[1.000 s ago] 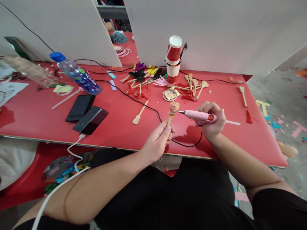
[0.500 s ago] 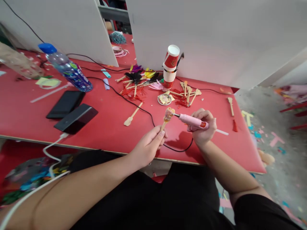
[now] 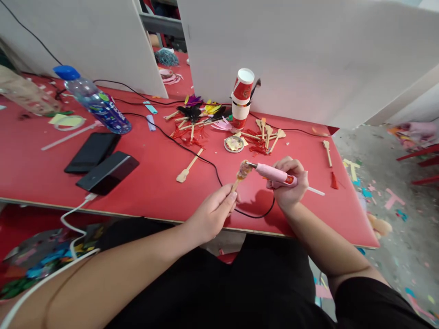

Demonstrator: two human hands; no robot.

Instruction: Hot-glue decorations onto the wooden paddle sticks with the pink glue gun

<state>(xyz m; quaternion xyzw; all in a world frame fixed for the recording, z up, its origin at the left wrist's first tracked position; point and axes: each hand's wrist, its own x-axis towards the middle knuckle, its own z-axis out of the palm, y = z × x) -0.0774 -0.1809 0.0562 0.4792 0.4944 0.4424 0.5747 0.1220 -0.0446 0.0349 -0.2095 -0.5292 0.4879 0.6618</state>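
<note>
My left hand (image 3: 214,210) is closed around the lower end of a small wooden stick (image 3: 235,185), thumb on top. The stick tilts up and carries a lumpy, glossy tan-pink head. My right hand (image 3: 291,183) grips a pink pen-shaped glue gun (image 3: 272,172) from the right, with a whitish glue stick (image 3: 316,191) poking out behind. Its metal nozzle (image 3: 253,165) meets the top of the lumpy head; whether it truly touches is hard to tell. Just beyond lies a small round dish (image 3: 234,144) with yellowish, stained contents.
Stacked paper cups (image 3: 243,91), feathered sticks (image 3: 192,114) and plain wooden sticks (image 3: 269,132) lie at the back of the red table (image 3: 154,183). One loose stick (image 3: 187,170) is left of my hands. A black cord (image 3: 214,165) crosses here. Phones (image 3: 108,172) and a bottle (image 3: 94,100) stand left.
The wooden stick has turned in my left hand, so its lumpy head shows a narrower side. My right hand keeps the glue gun nozzle at the head. The view has shifted slightly.
</note>
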